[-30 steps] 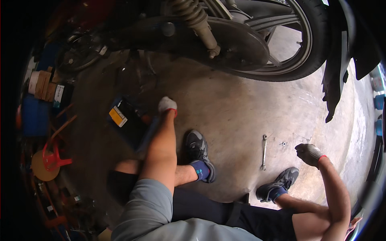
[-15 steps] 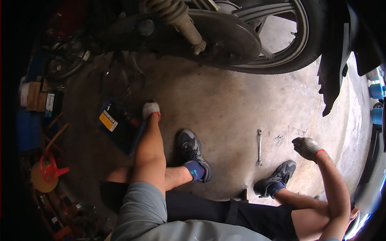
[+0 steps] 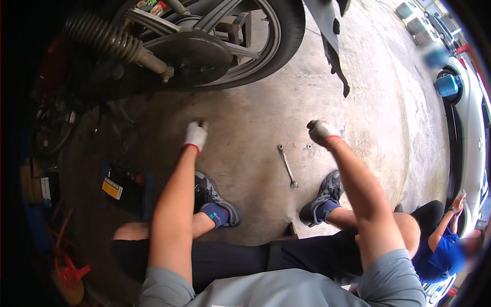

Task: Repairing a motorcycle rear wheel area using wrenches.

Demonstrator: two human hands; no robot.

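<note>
My left hand (image 3: 196, 135), in a white work glove with a red cuff and dark fingertips, is held above the concrete floor left of centre. Its fingers are curled closed, and anything inside them is hidden. To the right, my right hand (image 3: 322, 132), gloved the same way, is also closed with its fingers bent inward; whether it holds something small cannot be made out. Below and left of it, a combination wrench (image 3: 287, 166) lies on the floor. A small metal part (image 3: 308, 147) lies just under my right hand.
A raised motorcycle's rear wheel (image 3: 279, 48) and shock absorber (image 3: 110, 38) are ahead. On the left sits a dark tool case (image 3: 145, 197) with a yellow-white label. My shoes (image 3: 217, 199) flank the wrench. A person in blue (image 3: 436, 250) and a white car (image 3: 473, 138) are at right.
My left hand has moved away from the tool case. My right hand has moved forward and inward. The view has shifted right, bringing the person in blue and the white car into sight.
</note>
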